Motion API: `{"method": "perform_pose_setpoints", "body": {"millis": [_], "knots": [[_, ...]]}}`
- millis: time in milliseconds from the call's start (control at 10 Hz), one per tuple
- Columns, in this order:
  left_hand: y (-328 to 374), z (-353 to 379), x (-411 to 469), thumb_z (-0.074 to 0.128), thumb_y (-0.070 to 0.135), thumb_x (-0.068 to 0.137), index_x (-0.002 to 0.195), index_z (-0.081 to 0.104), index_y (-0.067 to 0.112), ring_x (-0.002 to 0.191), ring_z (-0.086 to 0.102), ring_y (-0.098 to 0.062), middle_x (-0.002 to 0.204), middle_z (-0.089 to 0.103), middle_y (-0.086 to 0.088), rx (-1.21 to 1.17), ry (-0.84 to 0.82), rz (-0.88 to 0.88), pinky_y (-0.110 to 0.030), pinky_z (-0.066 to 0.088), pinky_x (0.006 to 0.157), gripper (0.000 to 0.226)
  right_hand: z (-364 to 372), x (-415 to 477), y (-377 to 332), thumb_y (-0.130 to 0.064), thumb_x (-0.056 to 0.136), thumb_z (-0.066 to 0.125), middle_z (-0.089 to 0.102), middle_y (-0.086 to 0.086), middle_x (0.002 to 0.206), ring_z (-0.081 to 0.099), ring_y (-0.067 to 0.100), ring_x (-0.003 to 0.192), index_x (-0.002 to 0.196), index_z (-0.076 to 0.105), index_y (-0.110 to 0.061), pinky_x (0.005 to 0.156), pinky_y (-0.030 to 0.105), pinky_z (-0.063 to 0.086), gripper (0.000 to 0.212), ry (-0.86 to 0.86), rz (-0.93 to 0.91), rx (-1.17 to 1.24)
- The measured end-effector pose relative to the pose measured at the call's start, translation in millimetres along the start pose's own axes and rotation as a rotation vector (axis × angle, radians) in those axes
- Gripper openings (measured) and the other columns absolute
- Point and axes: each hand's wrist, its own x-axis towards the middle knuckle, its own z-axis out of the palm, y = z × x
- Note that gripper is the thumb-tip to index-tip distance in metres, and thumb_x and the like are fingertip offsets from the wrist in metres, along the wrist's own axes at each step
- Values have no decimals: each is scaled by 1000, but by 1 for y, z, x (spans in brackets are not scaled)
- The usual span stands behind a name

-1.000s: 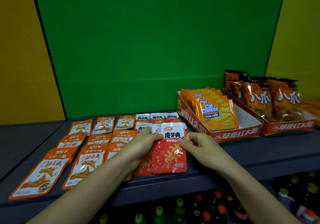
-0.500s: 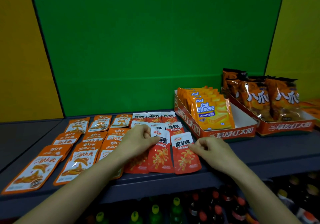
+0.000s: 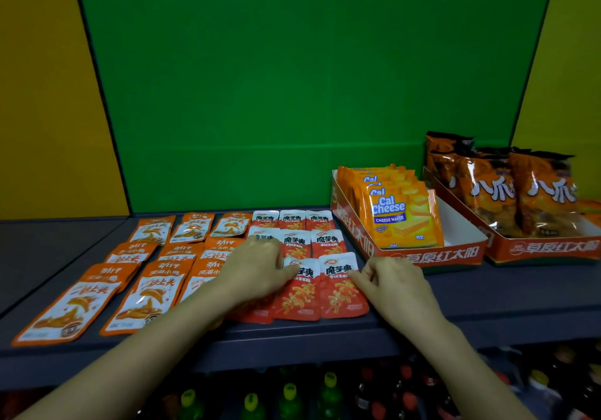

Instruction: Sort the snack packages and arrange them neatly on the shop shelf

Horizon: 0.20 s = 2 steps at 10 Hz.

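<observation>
The red packet (image 3: 341,286) I held up a second ago now lies flat on the shelf (image 3: 455,299), ending the front row, my right hand (image 3: 390,279) nudging its edge, my left hand (image 3: 257,266) resting loosely on its neighbours, neither gripping.

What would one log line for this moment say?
step: front-row alignment | left hand: rests on middle red packet | right hand: fingertip touches rightmost red packet | packets: flat on shelf
</observation>
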Motion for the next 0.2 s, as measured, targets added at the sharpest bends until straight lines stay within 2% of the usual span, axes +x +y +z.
{"method": "perform_pose_setpoints", "body": {"millis": [100,200], "knots": [[-2,-6,-4,53,45,88,85,51,14,102,47,-21,97,60,-4,-25,100,9,-33,40,82,30,-1,-2,-3,-49,91,50,60,-5,76,56,12,77,67,48,-23,63,24,41,35,20,-21,-75],[-15,-20,-15,56,42,87,82,46,21,87,44,-15,85,55,1,-215,323,46,-26,32,70,24,-8,-8,-1,-53,90,47,60,-9,75,57,10,75,76,52,-23,64,25,46,33,46,-20,-82]]}}
